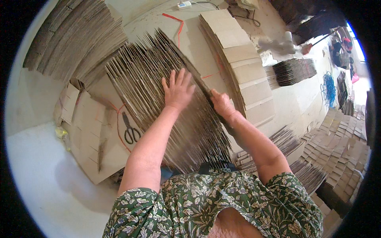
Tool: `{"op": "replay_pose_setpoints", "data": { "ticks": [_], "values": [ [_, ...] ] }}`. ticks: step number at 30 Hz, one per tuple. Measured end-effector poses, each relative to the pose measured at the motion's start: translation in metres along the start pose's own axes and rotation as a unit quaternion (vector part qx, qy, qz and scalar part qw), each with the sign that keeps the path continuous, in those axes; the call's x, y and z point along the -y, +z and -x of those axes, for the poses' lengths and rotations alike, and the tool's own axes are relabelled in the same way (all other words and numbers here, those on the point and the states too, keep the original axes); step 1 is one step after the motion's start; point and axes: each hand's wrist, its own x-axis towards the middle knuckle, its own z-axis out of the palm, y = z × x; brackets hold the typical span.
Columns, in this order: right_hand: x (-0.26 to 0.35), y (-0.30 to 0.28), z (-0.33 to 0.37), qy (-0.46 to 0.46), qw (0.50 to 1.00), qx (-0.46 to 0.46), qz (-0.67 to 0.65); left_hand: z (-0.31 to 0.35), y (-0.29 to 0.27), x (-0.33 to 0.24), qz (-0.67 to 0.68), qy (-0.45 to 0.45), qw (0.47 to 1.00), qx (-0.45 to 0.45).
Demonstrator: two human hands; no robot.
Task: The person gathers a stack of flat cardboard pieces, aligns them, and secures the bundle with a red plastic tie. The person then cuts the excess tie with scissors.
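While the left hand [177, 92] spread loose fingers over the cardboard stack [139, 71], the right hand [223, 104] curled at its three-o'clock edge, any grasp unclear.

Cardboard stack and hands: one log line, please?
left hand: spread over cardboard stack | right hand: at stack's right side | scissors: left of stack

A pale surface [193, 43] bears scissors [128, 126] and stacked cardboard [151, 89].

head-worn fisheye view, facing down, near left hand [178, 92], right hand [223, 104]
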Motion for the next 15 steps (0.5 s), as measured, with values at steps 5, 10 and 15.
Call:
{"op": "replay_pose_setpoints", "data": {
  "ticks": [5, 10, 15],
  "values": [
    [-0.002, 0.02, 0.008, 0.04, 0.999, -0.006, -0.014, -0.001, -0.005, -0.004, 0.003, 0.013, 1.0, -0.018],
    [0.005, 0.02, 0.006, 0.005, 1.0, -0.005, -0.014, 0.003, -0.004, 0.003, -0.01, 0.004, 1.0, -0.005],
    [-0.003, 0.022, 0.003, 0.038, 0.999, 0.0, -0.038, 0.002, -0.001, 0.005, -0.017, 0.002, 1.0, 0.001]
  ]
}}
